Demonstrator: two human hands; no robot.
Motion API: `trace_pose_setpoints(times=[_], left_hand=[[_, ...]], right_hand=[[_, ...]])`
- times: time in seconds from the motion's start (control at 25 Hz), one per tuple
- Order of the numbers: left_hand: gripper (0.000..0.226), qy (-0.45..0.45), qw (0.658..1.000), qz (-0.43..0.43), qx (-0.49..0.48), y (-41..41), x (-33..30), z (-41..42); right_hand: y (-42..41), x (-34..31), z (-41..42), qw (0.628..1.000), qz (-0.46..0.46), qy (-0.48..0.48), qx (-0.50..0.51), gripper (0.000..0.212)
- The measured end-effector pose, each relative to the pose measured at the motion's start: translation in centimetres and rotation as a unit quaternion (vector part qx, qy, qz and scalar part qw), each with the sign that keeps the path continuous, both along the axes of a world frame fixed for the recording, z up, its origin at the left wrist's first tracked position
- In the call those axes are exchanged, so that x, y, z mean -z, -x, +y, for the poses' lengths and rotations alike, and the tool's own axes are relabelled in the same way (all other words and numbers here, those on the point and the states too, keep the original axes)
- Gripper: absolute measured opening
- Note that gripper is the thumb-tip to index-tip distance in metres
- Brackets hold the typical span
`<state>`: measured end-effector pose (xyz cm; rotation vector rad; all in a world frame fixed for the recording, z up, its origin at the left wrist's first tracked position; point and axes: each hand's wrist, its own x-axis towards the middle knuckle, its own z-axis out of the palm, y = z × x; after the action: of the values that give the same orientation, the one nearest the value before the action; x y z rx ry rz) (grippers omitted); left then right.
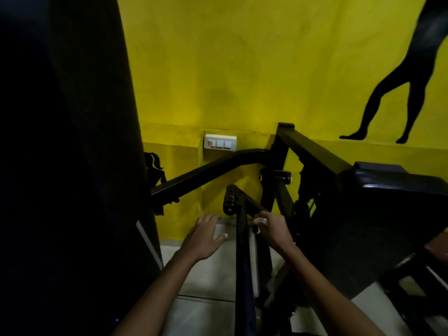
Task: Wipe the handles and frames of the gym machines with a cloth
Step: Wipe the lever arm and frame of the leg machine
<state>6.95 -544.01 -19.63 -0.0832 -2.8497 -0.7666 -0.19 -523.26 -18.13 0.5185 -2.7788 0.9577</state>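
Note:
A black gym machine frame (312, 151) stands against the yellow wall, with a slanted bar (206, 174) and a short roller handle (230, 200) below it. My right hand (272, 231) is curled round a pale cloth (260, 221) and holds it against a thin black frame bar (254, 206) just right of the roller. My left hand (206, 238) hovers flat, fingers straight, beside a vertical black tube (242, 263) and touches nothing that I can see.
A large black punching bag (68, 154) fills the left side. A white switch plate (220, 142) sits on the yellow wall. A black padded seat (392, 180) juts out at right. Pale floor tiles (206, 287) lie below my arms.

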Motion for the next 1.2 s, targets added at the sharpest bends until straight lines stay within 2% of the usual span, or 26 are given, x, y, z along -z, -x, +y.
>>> trace_pose_setpoints(times=[0.08, 0.2, 0.36, 0.48, 0.64, 0.72, 0.88, 1.2], left_hand=[[0.052, 0.002, 1.000, -0.008, 0.020, 3.2, 1.3, -0.6], [0.055, 0.025, 0.997, -0.019, 0.070, 8.3, 2.8, -1.3], [0.059, 0.070, 0.989, -0.004, 0.129, 13.5, 4.0, -2.2], [0.058, 0.070, 0.983, -0.017, 0.167, 16.6, 5.2, -2.9], [0.054, 0.079, 0.976, -0.022, 0.202, 18.4, 6.6, -3.2], [0.052, 0.088, 0.972, -0.013, 0.218, 18.8, 7.3, -3.4], [0.050, 0.097, 0.968, -0.012, 0.232, 19.1, 7.4, -3.3], [0.050, 0.110, 0.964, -0.002, 0.243, 17.9, 7.7, -2.7]], right_hand=[[1.4, 0.6, -0.6, 1.000, -0.009, 0.004, 0.026, 0.016], [4.3, 1.4, -2.3, 0.996, 0.003, -0.072, 0.058, 0.016], [7.6, 2.0, -4.9, 0.984, 0.036, -0.167, 0.046, 0.018], [8.6, 2.4, -6.4, 0.976, 0.055, -0.202, 0.054, 0.026], [8.8, 3.7, -6.4, 0.964, 0.082, -0.252, 0.024, 0.019], [8.7, 4.4, -6.4, 0.961, 0.086, -0.263, 0.002, 0.016], [9.2, 4.3, -7.3, 0.964, 0.081, -0.254, -0.021, 0.024], [8.4, 3.5, -6.3, 0.959, 0.070, -0.262, -0.083, 0.017]])
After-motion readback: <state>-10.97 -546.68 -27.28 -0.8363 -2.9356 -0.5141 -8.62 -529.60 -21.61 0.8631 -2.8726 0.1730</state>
